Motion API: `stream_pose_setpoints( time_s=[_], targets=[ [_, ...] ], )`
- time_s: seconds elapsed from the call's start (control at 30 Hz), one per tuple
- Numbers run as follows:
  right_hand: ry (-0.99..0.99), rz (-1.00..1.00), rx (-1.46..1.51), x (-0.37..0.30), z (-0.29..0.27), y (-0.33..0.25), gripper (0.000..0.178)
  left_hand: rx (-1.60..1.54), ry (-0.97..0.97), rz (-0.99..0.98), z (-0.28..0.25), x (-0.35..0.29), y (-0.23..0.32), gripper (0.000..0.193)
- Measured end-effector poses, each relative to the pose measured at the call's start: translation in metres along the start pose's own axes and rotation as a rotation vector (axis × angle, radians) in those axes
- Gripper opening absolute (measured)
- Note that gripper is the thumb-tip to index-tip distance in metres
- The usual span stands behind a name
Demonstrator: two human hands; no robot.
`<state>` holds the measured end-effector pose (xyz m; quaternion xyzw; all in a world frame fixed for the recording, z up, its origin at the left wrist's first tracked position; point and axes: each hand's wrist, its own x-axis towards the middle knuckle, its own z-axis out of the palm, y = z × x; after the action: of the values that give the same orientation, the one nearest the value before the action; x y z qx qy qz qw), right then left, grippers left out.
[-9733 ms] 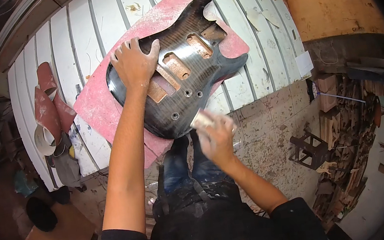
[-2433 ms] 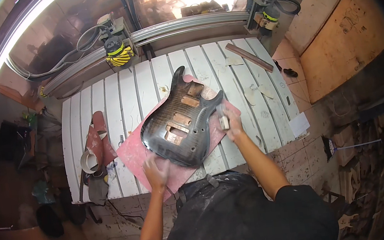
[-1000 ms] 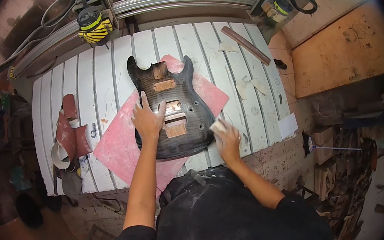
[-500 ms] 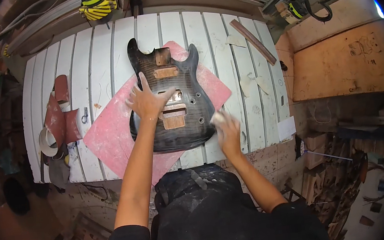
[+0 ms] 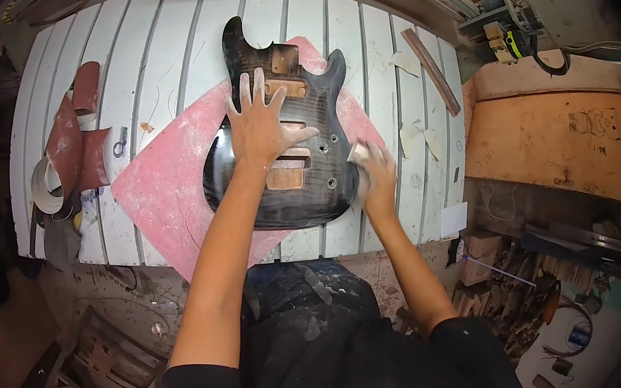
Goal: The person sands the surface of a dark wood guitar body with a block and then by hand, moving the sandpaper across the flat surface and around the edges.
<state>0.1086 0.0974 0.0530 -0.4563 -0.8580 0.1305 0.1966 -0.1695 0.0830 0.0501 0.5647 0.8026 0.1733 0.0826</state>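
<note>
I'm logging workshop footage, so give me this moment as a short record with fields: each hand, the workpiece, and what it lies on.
Left hand: spread flat on the dark stained wooden guitar body
Right hand: grips a small pale sanding pad at the body's right edge
Under the body: pink dusty mat
Surface: white slatted workbench
Left of mat: reddish sandpaper strips

White slatted bench [image 5: 153, 50], plywood sheet [image 5: 552, 141], dusty floor, perhaps scrap wood [image 5: 537, 275].
</note>
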Motion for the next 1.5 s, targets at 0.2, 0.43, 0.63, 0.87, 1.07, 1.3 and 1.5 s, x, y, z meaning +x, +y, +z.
stream_pose_setpoints(
  time_s=[0.2,0.43,0.63,0.87,1.07,1.3,1.5],
  targets=[
    [-0.108,-0.035,0.086,-0.071,-0.015,0.001,0.037,-0.017,-0.035,-0.046,0.002,0.001,-0.002,0.116],
    [0.013,-0.023,0.018,-0.002,0.008,0.011,0.027,-0.026,-0.004,-0.026,0.001,0.001,0.0,0.114],
    [-0.086,-0.069,-0.013,-0.073,-0.013,0.006,0.025,-0.02,-0.016,-0.041,0.0,0.0,0.0,0.111],
    [0.027,0.012,-0.031,-0.012,0.01,0.011,0.026,-0.025,0.024,-0.011,0.006,0.0,0.0,0.114],
    [-0.086,-0.028,-0.042,-0.072,-0.011,0.001,0.023,-0.006,0.011,-0.026,0.004,-0.001,-0.002,0.114],
    [0.013,0.027,-0.014,-0.03,0.002,-0.005,0.023,-0.02,0.004,-0.038,0.004,0.0,-0.003,0.115],
    [-0.032,0.009,-0.045,-0.061,0.0,0.007,0.022,-0.004,-0.028,-0.033,0.0,0.002,0.002,0.116]
  ],
)
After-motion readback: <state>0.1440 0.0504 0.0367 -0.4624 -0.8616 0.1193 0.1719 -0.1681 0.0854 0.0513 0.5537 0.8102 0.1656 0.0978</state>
